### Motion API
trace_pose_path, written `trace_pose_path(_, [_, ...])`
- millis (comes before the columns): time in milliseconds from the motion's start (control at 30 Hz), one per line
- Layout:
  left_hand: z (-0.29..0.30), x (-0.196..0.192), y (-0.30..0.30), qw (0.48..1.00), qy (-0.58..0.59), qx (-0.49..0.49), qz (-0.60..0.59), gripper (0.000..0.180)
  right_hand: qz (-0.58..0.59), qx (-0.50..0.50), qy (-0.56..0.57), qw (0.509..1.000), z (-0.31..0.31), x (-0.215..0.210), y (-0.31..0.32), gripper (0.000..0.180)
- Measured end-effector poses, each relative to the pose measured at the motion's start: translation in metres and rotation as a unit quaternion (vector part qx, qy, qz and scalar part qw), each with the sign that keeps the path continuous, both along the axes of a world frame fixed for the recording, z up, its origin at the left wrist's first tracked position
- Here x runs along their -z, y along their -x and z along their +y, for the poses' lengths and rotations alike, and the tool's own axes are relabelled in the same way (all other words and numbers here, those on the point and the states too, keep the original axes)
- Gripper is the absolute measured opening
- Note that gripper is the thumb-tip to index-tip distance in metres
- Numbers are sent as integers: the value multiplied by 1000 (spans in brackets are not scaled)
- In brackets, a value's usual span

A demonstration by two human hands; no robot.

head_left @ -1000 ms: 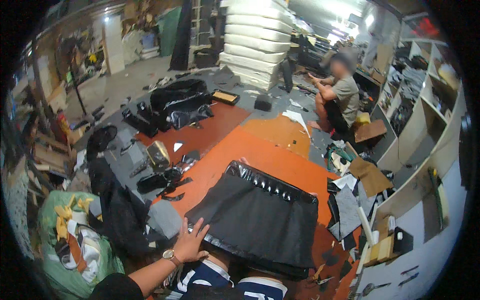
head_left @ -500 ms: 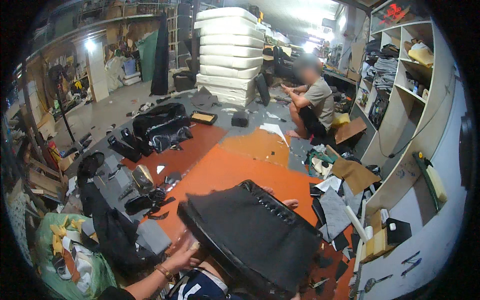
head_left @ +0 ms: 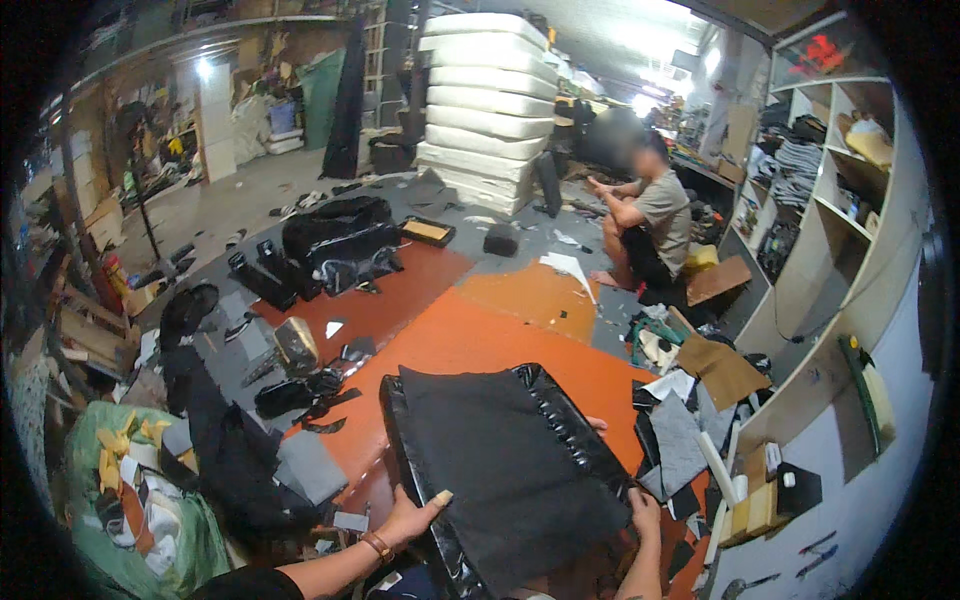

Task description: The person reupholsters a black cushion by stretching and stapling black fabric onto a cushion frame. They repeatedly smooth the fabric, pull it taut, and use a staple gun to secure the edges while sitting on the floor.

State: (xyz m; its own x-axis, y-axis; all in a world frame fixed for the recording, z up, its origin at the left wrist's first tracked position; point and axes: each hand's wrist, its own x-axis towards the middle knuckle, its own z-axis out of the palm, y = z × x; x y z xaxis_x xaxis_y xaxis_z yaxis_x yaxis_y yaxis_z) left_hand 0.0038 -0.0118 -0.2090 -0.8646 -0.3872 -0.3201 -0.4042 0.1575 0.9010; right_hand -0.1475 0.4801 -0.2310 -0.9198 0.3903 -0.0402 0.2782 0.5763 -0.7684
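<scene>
Black fabric fills the near view: a large rectangular black cushion cover with a glossy leather-like border [head_left: 510,470] is held tilted up off the orange floor mat [head_left: 480,340] by a seated person's two hands. The left hand [head_left: 408,518], a beaded bracelet at its wrist, is closed on the cover's lower left edge, thumb laid over the fabric. The right hand [head_left: 643,512] grips the lower right corner, fingers curled behind the border. Hands sit well apart, one at each side of the cover.

Left of the left hand lies a heap of dark cloth [head_left: 225,450] and a green sack stuffed with offcuts [head_left: 140,500]. Right of the right hand, grey and brown scraps of board and fabric [head_left: 690,400] lie scattered near white shelving [head_left: 840,300].

Beyond the hands, past the orange mat, black cushion pieces [head_left: 335,240] rest on a dark red sheet [head_left: 390,295]. Farther off, another person in a grey shirt [head_left: 650,225] sits on the floor, and behind that person rises a tall stack of white foam slabs [head_left: 485,105].
</scene>
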Motion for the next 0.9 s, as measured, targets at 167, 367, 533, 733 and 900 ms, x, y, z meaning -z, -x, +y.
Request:
trace_pose_path(167, [-13,0,4,984,-152,41,81,63,-52,-36,73,995,13,-32,-18,61])
trace_pose_path(367, [-61,3,45,986,49,133,85,75,-45,80,-6,996,-10,-50,-122,56])
trace_pose_path(533, [-101,52,38,987,-13,163,12,76,-96,116,55,987,-73,-40,-222,59])
trace_pose_path(733, [-132,51,6,995,31,89,15,62,-144,48,-42,987,-134,-82,-206,62])
trace_pose_path(900, [-152,10,5,997,-28,-11,-73,44,-287,1,-152,946,-148,-109,-190,69])
